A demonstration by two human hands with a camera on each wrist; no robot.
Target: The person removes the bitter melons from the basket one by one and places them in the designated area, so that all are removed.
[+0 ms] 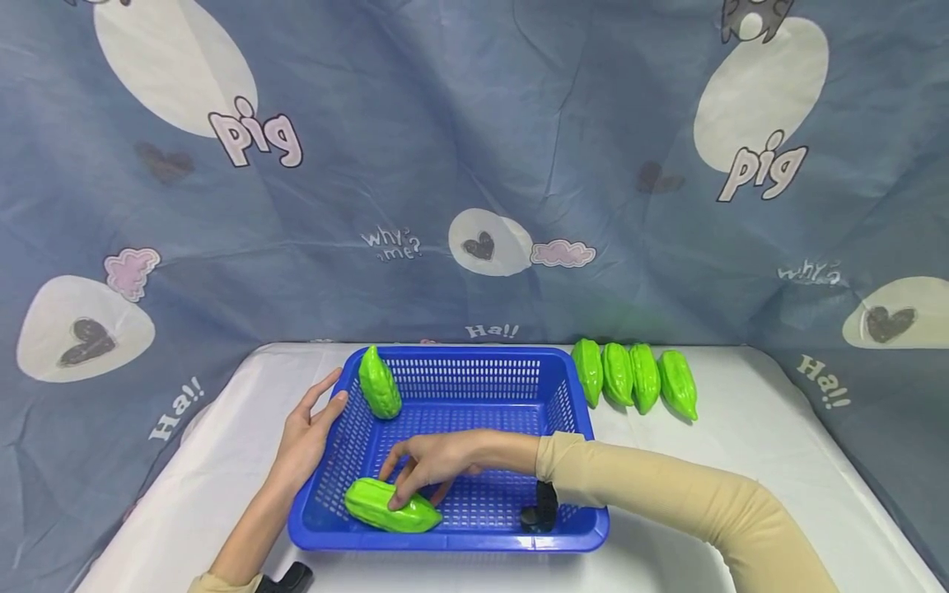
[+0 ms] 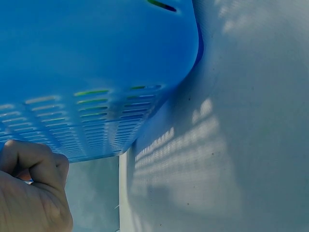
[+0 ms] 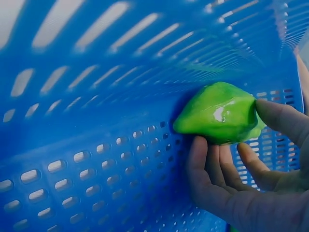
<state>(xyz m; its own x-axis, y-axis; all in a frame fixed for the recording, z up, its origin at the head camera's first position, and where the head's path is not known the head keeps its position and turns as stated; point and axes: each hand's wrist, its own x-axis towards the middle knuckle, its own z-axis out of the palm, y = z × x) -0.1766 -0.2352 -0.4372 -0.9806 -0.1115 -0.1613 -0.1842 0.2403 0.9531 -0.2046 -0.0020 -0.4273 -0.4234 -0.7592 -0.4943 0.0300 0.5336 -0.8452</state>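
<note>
Green and glossy, the held fruit [image 1: 385,515] is in the basket's near left corner, its length along the near edge. We see the right hand [image 1: 433,461] with its grip pinching that fruit, thumb on one side and fingers on the other; whether the fruit bears on the basket's floor we cannot tell. The second fruit [image 1: 380,384] sits free in the far left corner, tip toward the far edge.

By our count, two of six fruits are inside the basket [image 1: 445,541], one let go and one not yet released. Four fruits [image 1: 618,375] lie outside in a row, just beyond its far right corner; we judge the work to be in its earlier part.

At the basket's left edge rests the left hand [image 1: 307,432], touching the wall; we cannot tell whether its grip closes round the rim.

Under everything, the surface [image 1: 749,428] wears a white cloth, and the left wrist view shows slotted light falling on it beside the basket. Behind its far edge we have a blue curtain [image 1: 415,165] printed with hearts, pale blobs and words such as "pig" and "Ha!!".
</note>
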